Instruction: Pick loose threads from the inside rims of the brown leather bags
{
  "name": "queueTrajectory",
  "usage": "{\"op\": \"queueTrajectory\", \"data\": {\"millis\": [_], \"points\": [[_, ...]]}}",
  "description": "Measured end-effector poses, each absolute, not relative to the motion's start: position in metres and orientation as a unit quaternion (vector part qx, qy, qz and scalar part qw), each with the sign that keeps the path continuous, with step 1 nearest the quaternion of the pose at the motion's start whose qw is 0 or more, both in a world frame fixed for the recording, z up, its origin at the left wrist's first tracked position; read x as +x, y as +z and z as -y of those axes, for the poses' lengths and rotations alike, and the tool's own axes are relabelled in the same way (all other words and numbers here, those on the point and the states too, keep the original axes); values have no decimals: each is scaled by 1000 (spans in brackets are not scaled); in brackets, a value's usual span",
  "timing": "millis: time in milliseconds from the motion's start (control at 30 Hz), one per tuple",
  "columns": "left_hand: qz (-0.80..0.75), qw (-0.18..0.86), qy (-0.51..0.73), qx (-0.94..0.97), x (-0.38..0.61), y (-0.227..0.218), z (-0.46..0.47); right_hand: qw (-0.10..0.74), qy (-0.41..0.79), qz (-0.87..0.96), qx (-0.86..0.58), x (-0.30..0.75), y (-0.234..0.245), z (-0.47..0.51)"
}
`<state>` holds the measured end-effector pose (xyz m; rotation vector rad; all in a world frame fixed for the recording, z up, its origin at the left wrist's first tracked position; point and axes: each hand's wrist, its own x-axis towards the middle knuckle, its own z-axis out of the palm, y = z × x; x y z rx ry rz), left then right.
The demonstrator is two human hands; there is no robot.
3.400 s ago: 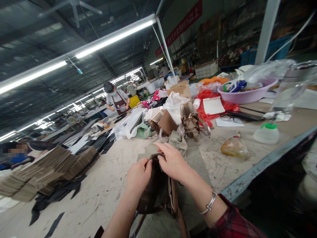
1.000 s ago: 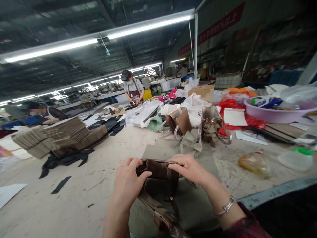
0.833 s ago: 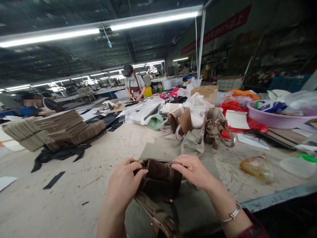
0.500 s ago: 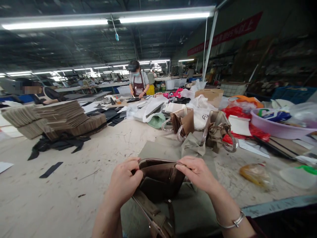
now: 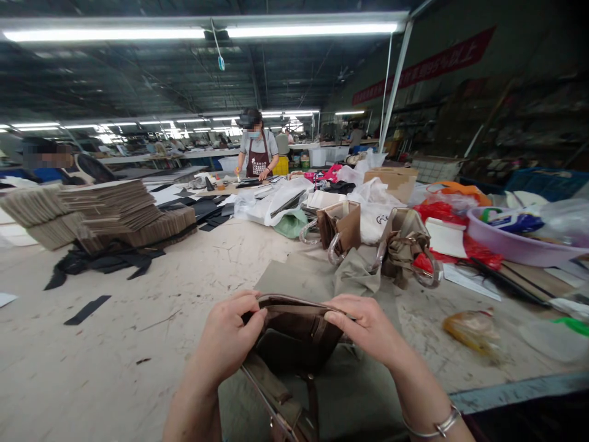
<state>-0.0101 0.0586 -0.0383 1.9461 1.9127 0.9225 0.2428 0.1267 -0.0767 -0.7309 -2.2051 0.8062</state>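
Observation:
A small dark brown bag [image 5: 294, 334] with a strap [image 5: 276, 396] is held over the near part of the table. My left hand [image 5: 225, 341] pinches the bag's top edge at its left end. My right hand [image 5: 368, 325], with a silver bracelet on the wrist, pinches the same edge at its right end. Both hands have fingers closed on the rim, holding the mouth of the bag spread. The bag lies over a sheet of olive-grey cloth [image 5: 294, 276].
Behind the cloth stand two tan bags with clear ring handles [image 5: 343, 227] [image 5: 407, 242]. A lilac basin [image 5: 515, 236], red plastic [image 5: 478, 248], an amber packet [image 5: 472, 328] lie right. Stacked brown card pieces [image 5: 105, 212] and black scraps [image 5: 99, 264] lie left. A person in an apron [image 5: 257, 153] works farther along.
The bag's mouth has been pulled wider between my hands since the oldest frame. The view has swung left and levelled; my hands keep their grip.

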Motion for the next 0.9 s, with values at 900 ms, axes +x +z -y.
{"op": "queueTrajectory", "data": {"millis": [900], "points": [[-668,114,336,654,-6,-44,-60,382,260,815,-350,218,-73,-119]]}}
